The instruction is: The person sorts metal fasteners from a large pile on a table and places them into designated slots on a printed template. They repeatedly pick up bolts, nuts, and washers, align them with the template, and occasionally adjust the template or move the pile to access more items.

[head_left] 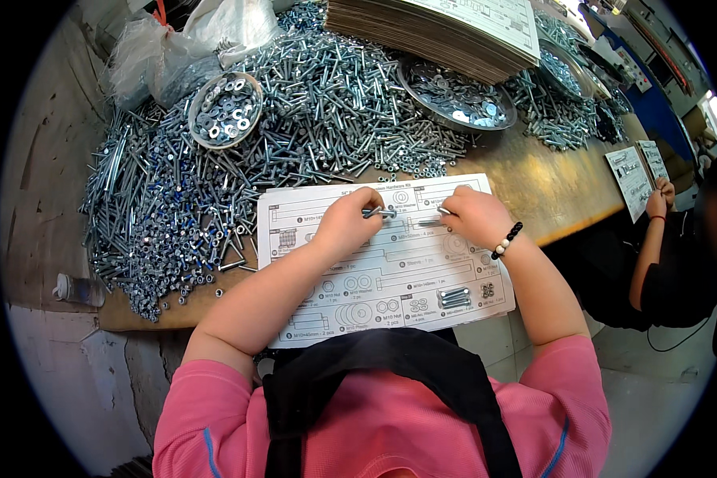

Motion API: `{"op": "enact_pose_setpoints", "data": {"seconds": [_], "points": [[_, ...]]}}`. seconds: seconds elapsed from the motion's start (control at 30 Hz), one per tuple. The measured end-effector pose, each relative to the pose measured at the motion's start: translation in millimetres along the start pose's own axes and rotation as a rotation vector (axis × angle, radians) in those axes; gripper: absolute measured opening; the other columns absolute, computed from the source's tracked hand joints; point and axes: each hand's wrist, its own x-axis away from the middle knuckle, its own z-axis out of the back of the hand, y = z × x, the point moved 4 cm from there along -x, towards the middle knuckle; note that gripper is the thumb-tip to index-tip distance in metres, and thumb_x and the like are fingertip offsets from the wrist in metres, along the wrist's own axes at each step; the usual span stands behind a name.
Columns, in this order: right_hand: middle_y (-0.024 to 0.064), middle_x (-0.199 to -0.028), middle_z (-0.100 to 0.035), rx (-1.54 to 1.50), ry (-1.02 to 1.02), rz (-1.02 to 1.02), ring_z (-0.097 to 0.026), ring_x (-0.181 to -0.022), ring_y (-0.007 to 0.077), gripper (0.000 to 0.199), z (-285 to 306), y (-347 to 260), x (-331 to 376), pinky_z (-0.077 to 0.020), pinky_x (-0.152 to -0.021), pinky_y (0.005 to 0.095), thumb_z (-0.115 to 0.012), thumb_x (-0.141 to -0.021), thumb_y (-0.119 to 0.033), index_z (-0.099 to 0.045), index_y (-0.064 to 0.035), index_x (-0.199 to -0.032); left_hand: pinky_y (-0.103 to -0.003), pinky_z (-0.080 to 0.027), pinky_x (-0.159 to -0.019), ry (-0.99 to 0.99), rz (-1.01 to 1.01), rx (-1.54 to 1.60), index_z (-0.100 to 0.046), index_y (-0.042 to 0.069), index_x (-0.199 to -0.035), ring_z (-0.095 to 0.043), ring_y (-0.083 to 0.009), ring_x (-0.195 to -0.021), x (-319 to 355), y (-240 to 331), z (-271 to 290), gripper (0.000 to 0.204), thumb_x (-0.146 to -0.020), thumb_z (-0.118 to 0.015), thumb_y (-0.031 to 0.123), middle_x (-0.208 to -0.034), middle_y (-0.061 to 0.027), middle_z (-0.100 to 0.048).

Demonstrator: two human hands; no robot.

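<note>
My left hand (349, 223) is closed around a few metal bolts (384, 213), their ends poking out past the fingertips. Across from it, my right hand (476, 217) pinches a bolt, and a thin bolt (430, 224) shows beside its fingers. Both hands are over the upper part of a white printed card (334, 271) with line drawings of hardware, lying on similar sheets. Toward the card's lower right sit several short bolts (455, 298) in a row and a small cluster of nuts (487, 291).
Loose bolts (319, 88) heap across the table (566, 199), with nuts (163, 271) at left. Washers fill a round tub (225, 110) and a steel bowl (462, 99). A card stack (430, 36) stands behind. At right, another person's hands (663, 193) hold cards.
</note>
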Motion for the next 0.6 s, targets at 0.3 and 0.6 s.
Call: {"op": "enact_pose_setpoints", "data": {"seconds": [0.3, 0.6], "points": [[0.0081, -0.078, -0.062, -0.577, 0.137, -0.086, -0.059, -0.074, 0.0245, 0.012, 2.4, -9.0, -2.0, -0.0459, -0.065, 0.0358, -0.061, -0.078, -0.018, -0.063, -0.0085, -0.085, -0.036, -0.047, -0.073, -0.072, -0.218, -0.449, -0.063, 0.01, -0.096, -0.057, -0.028, -0.082, 10.9, 1.5, 2.6, 0.017, -0.081, -0.058, 0.019, -0.091, -0.0085, -0.056], [0.0056, -0.087, -0.053, -0.205, 0.181, 0.075, -0.056, -0.084, 0.0251, 0.018, -18.3, 0.3, -1.8, -0.0462, -0.072, 0.0355, -0.065, -0.074, -0.02, -0.062, -0.0116, -0.09, -0.037, -0.045, -0.076, 0.059, -0.501, -0.643, -0.062, 0.009, -0.101, -0.055, -0.0272, -0.091, 4.7, 4.0, 10.2, 0.027, -0.077, -0.062, 0.022, -0.092, -0.0089, -0.058]]}}
